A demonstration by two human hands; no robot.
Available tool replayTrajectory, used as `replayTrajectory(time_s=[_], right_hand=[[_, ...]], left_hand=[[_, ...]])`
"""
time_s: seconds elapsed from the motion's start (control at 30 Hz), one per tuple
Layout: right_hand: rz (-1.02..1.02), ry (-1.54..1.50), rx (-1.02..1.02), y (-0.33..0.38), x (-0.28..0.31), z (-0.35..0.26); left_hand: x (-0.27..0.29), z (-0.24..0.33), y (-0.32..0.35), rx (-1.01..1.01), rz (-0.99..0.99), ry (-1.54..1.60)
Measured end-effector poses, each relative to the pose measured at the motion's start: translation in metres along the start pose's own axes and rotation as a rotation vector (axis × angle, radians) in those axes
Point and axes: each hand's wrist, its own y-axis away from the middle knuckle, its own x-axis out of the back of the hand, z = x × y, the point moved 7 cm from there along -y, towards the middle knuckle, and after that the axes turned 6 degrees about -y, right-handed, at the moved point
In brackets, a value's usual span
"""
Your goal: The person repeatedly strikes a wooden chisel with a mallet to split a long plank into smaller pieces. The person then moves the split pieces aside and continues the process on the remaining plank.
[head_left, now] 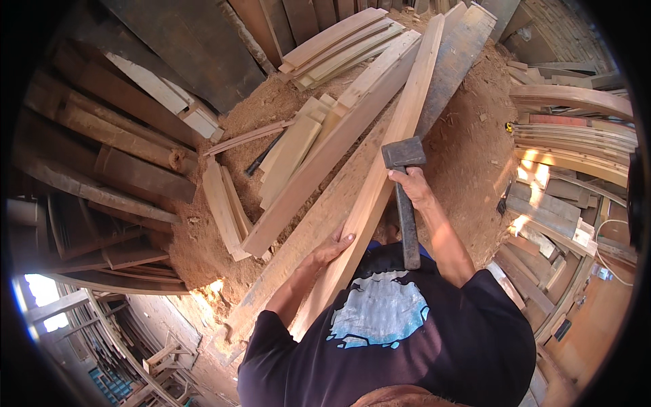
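Long pale wooden plank (380,169) slanting over sawdust; left hand (332,247) flat on plank's near edge, fingers spread, steadying. Right hand (412,186) fisted around dark-handled iron hammer (404,157), head poised beside plank.

Workshop floor (468,146) — covered in sawdust. Stacked planks (339,44) lie at its far edge, dark boards (115,136) left, curved timber (576,146) right — sunlit in patches.

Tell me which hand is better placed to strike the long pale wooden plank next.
Probably the right hand: it grips the dark-headed wooden-handled hatchet above the long pale wooden plank. The left hand rests flat on the plank, steadying it.
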Motion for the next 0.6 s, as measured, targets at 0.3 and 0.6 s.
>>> replayTrajectory(time_s=[0.3,0.6], right_hand=[[0.267,-0.482,-0.173,-0.02,0.009,0.096],[0.224,-0.555,-0.152,0.003,0.01,0.085]], left_hand=[[0.034,0.051,0.015,0.147,0.145,-0.756],[0.02,-0.042,0.058,0.138,0.022,0.018]])
